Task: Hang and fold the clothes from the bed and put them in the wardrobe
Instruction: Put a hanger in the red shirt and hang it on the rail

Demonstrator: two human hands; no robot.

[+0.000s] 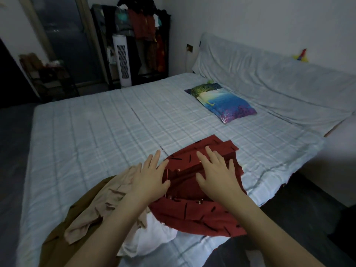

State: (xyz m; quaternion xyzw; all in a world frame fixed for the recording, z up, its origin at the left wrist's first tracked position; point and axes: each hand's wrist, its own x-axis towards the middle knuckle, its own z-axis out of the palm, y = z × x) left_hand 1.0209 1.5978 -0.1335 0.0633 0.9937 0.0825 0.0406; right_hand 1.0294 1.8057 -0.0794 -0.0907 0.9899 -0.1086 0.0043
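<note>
Pale blue checked cloth covers the bed, which fills most of the frame. At the upper left stands the open wardrobe rack, dark and full of hanging clothes, well apart from the work. A white tower fan stands just before it. A blue pillow lies in the upper right part of the bed.

The red shirt lies at the near edge of the bed, low and centre in the frame, partly folded, with its long axis running from the lower right up toward the middle. To its left lies a heap: a brown garment, a beige garment on it, and a white garment touching the red one.

The right hand rests flat on the red shirt, fingers straight and spread, gripping nothing. The left hand is also flat and empty, at the shirt's left edge, partly over the beige cloth. Both hands are equally near, so the next fold probably needs both. The heap could catch the shirt's left side.
</note>
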